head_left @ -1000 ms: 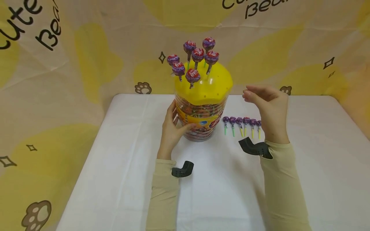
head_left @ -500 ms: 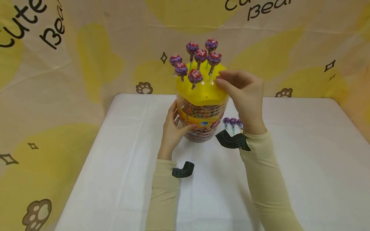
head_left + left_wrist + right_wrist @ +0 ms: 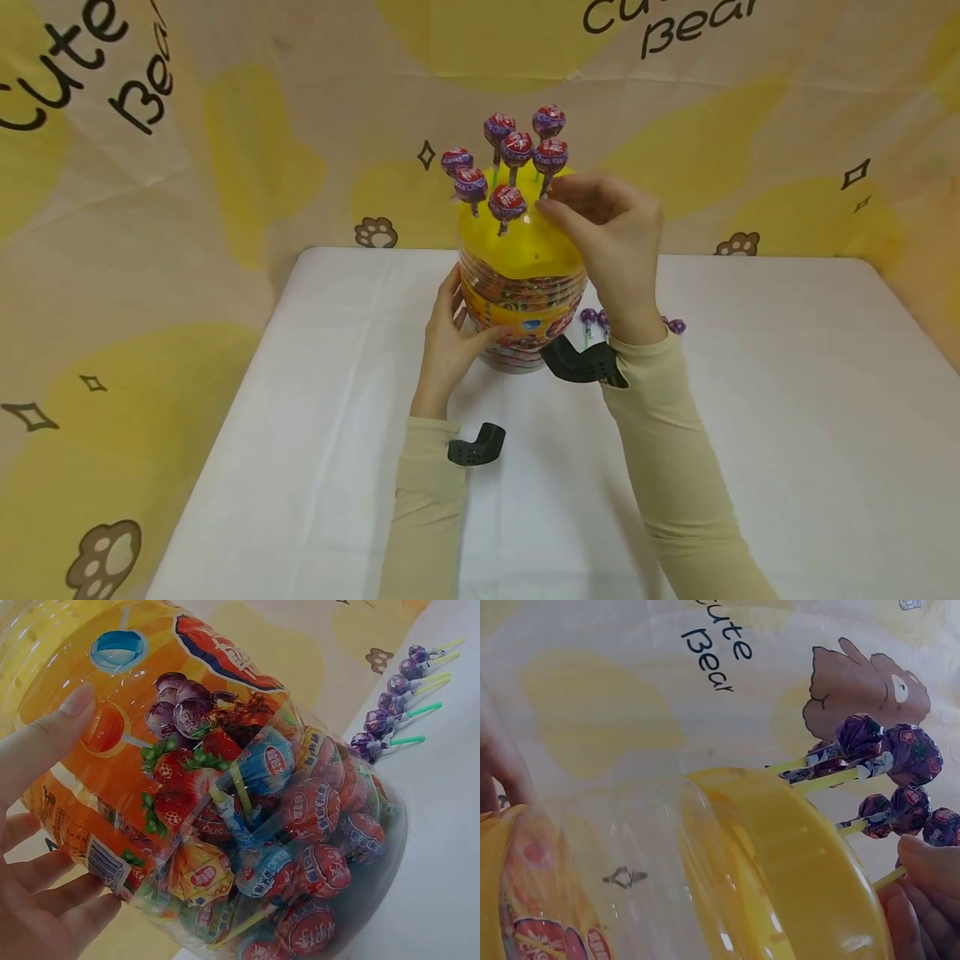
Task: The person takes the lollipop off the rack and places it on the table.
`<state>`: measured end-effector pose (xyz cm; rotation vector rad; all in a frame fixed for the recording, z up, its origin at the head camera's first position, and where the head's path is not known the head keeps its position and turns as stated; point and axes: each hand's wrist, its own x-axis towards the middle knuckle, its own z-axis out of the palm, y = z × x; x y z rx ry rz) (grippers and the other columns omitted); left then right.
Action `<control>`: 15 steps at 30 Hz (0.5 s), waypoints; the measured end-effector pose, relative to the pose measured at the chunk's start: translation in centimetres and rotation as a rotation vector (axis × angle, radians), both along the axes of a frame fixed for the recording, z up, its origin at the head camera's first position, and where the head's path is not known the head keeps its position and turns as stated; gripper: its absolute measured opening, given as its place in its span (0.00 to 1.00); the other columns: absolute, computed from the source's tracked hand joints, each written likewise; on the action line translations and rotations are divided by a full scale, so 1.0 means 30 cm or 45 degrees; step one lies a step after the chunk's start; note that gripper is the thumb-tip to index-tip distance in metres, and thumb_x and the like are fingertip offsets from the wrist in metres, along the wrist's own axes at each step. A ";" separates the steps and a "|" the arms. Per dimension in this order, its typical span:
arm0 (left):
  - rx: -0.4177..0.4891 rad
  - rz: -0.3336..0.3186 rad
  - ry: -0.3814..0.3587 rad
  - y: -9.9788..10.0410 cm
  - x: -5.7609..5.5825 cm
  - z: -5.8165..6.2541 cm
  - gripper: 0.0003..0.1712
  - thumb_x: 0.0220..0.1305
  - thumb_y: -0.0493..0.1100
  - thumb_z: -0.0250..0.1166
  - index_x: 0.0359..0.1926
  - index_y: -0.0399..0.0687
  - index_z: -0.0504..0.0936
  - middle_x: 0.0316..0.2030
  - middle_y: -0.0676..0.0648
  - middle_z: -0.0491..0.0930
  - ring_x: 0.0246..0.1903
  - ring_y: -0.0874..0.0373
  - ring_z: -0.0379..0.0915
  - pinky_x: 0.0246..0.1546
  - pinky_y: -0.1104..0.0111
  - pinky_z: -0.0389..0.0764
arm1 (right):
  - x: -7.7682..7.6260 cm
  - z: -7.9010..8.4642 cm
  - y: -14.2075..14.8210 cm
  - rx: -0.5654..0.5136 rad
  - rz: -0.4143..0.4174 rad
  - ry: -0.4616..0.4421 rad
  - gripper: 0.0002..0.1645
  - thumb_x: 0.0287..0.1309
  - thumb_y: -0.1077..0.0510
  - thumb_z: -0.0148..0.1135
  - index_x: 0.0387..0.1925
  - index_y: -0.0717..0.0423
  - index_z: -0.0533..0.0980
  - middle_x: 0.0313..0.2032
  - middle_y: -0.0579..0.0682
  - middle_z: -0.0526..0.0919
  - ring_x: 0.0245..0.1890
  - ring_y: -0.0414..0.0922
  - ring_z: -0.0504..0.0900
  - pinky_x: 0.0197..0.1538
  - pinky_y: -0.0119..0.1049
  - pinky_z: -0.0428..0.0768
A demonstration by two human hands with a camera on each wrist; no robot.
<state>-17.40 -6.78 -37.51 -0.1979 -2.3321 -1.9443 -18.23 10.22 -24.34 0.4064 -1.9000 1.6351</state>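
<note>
A clear plastic candy jar [image 3: 517, 292] with an orange label and a domed yellow lid [image 3: 517, 246] stands upright in the head view. Several purple-and-red wrapped lollipops [image 3: 517, 148] stick up out of the lid. My left hand [image 3: 450, 354] grips the jar's left side, thumb across the label. At the lid's right side my right hand [image 3: 618, 250] pinches the stick of one standing lollipop [image 3: 551, 156] just under its wrapper. In the right wrist view, its yellow stick [image 3: 889, 878] runs from the lid to my thumb and fingertips. Wrapped candies [image 3: 307, 810] fill the jar.
Several purple lollipops lie in a row on the white table [image 3: 337, 375], partly hidden behind my right forearm; the nearest is a lollipop [image 3: 366, 747] in the left wrist view. A yellow patterned cloth [image 3: 300, 150] hangs behind the table.
My right hand has moved left from beside the jar to the lid and taken hold of a standing lollipop's stick. My left hand keeps its grip on the jar.
</note>
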 end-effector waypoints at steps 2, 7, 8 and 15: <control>-0.003 0.002 0.003 0.000 -0.001 -0.003 0.55 0.50 0.42 0.74 0.73 0.52 0.50 0.71 0.50 0.52 0.68 0.51 0.52 0.67 0.63 0.59 | -0.004 -0.001 -0.002 0.009 -0.007 0.016 0.11 0.50 0.66 0.69 0.35 0.71 0.81 0.34 0.56 0.85 0.33 0.43 0.83 0.43 0.35 0.83; -0.020 0.005 0.006 0.000 0.001 -0.006 0.55 0.51 0.43 0.74 0.73 0.53 0.50 0.71 0.50 0.52 0.68 0.51 0.52 0.67 0.62 0.60 | -0.004 0.006 -0.007 -0.009 -0.030 -0.036 0.09 0.52 0.66 0.69 0.33 0.70 0.81 0.34 0.56 0.85 0.34 0.43 0.83 0.45 0.34 0.83; -0.021 0.005 0.009 0.000 0.002 -0.006 0.55 0.51 0.43 0.74 0.73 0.53 0.50 0.71 0.50 0.53 0.68 0.51 0.52 0.67 0.62 0.60 | -0.003 0.009 -0.008 -0.013 -0.036 -0.051 0.09 0.52 0.65 0.68 0.33 0.70 0.82 0.35 0.56 0.85 0.34 0.43 0.83 0.45 0.34 0.83; -0.009 -0.005 0.024 -0.001 0.001 -0.006 0.54 0.51 0.43 0.73 0.73 0.53 0.50 0.71 0.50 0.52 0.68 0.50 0.52 0.67 0.63 0.59 | -0.003 0.026 -0.011 -0.015 -0.058 -0.087 0.09 0.53 0.64 0.68 0.35 0.69 0.82 0.36 0.56 0.85 0.35 0.43 0.83 0.44 0.33 0.83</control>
